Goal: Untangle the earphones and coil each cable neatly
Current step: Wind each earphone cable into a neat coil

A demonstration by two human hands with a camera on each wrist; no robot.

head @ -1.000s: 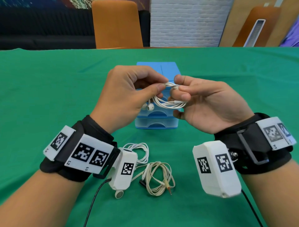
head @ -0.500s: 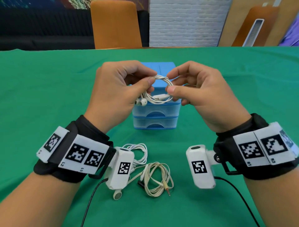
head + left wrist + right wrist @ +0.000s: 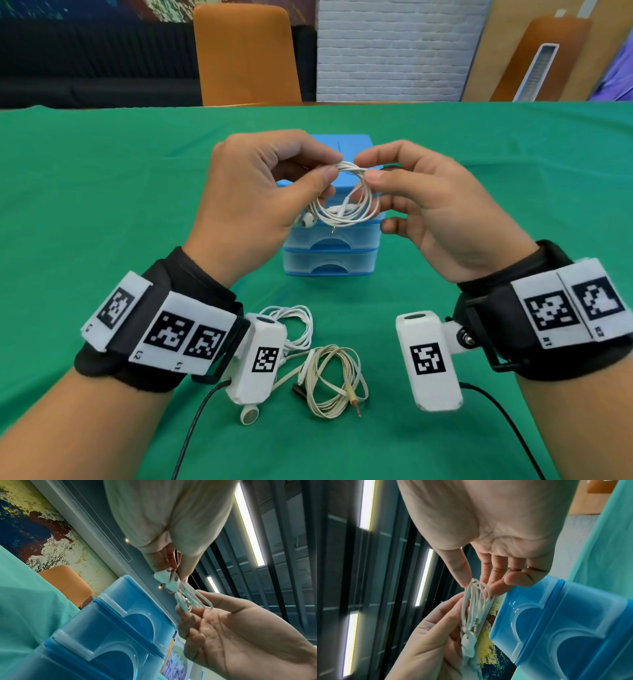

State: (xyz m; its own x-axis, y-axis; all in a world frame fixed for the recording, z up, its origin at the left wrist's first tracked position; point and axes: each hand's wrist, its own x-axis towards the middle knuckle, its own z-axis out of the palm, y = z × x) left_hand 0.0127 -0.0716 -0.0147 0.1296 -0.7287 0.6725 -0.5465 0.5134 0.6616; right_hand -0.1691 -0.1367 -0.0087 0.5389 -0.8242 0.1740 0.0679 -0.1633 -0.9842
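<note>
A white earphone coil (image 3: 346,205) hangs in the air in front of the blue drawer box. My left hand (image 3: 327,169) pinches its upper left part between thumb and index finger, and the two earbuds (image 3: 308,219) dangle below that hand. My right hand (image 3: 366,168) pinches the top of the same coil, its other fingers loosely spread. In the left wrist view the earbuds (image 3: 164,580) and loops (image 3: 193,599) show between both hands. The right wrist view shows the loops (image 3: 476,599) under my right thumb. Loose white earphones (image 3: 294,325) and a beige coiled pair (image 3: 335,380) lie on the cloth near me.
A blue box of small drawers (image 3: 332,253) stands on the green tablecloth (image 3: 102,205) just behind my hands. An orange chair (image 3: 246,54) stands at the table's far edge. Black cables trail from both wrist cameras toward me.
My right hand turned palm-inward and moved its pinch from the coil's right side up to its top, close to my left fingertips. The coil now hangs lower, with the plug at the bottom.
</note>
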